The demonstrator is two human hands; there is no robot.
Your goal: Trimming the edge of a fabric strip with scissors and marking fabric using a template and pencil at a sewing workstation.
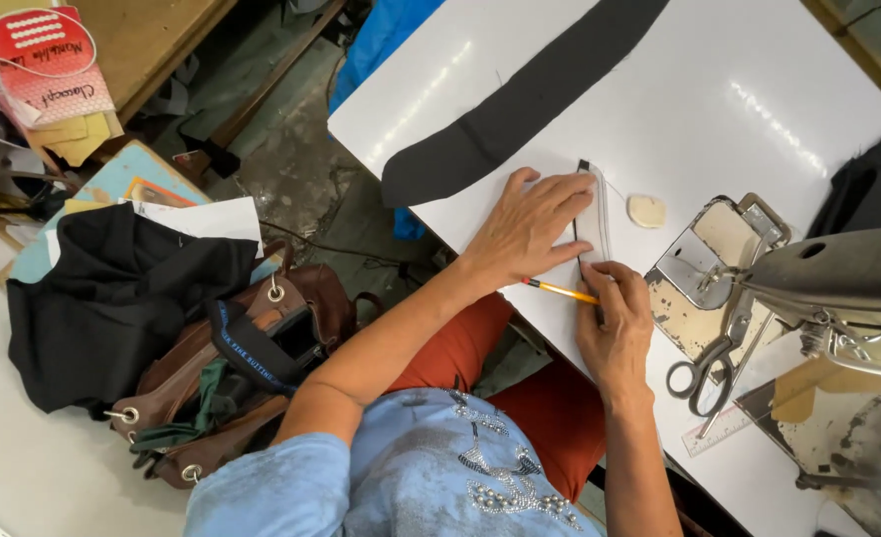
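My left hand lies flat, fingers spread, pressing a narrow clear ruler onto the white table. A small black strip tip shows at the ruler's far end. Just below it, my right hand is closed around an orange pencil whose tip points left under the left hand. A long curved piece of black fabric lies across the table beyond the hands.
A round piece of tailor's chalk lies right of the ruler. Scissors and a flat ruler rest by the sewing machine at right. A brown bag and black cloth sit at left.
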